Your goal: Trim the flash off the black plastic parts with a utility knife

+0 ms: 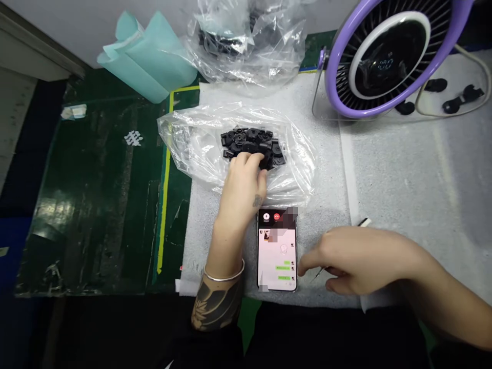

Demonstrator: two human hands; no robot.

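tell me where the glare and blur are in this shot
In the head view, glare sits on the clear plastic bag and as a pale sheen on the green mat; the black plastic parts lose detail in shadow; the phone screen has pixelated patches; the wide lens appears to bend the edges.

Left hand [242,189] down on a heap of black plastic parts [251,146] in a clear bag [192,143], curled over the pile, a silver bangle [223,271] at the wrist. Right hand [357,261] just beside a lit phone [277,251], pinching a thin tool [318,274]. Farther off, a purple fan [388,61] on white foam [403,174], loose black parts [461,100] by its stand, a second bag [246,41] behind, and a green mat [103,205] to the left.
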